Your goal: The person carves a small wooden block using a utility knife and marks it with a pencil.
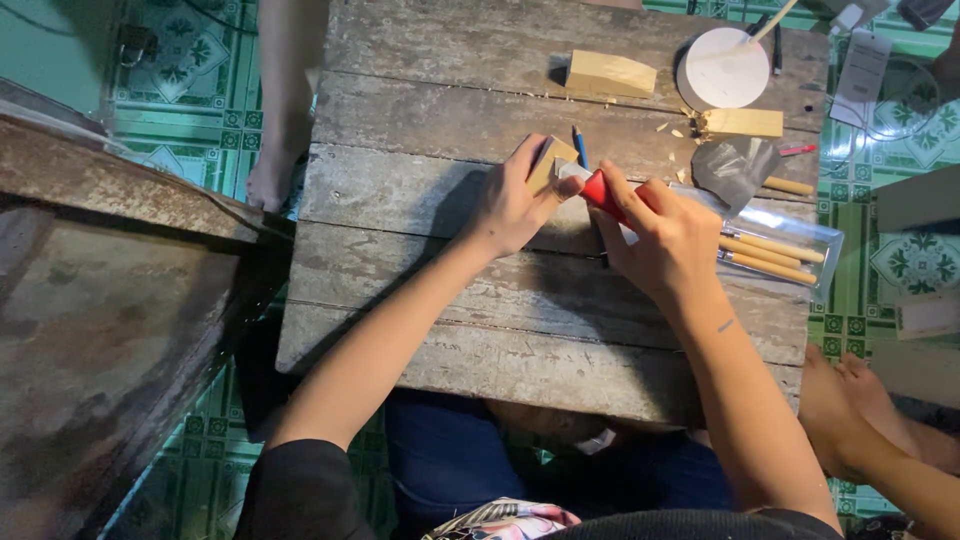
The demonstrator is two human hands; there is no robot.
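My left hand (515, 200) grips a small pale wooden block (551, 160) and holds it against the weathered plank table (420, 290). My right hand (665, 240) is closed around a red-handled knife (600, 190). The knife's blade end meets the block near my left thumb. A blue pencil (579, 146) lies just beyond the block. Both hands work close together near the table's middle.
Farther back lie two wooden blocks (610, 74) (742, 123), a round white lid (722, 68), wood chips and a grey sheet (735, 168). A clear case of wooden-handled tools (775, 255) sits at the right. Another person's feet (272, 175) (860, 400) stand beside the table.
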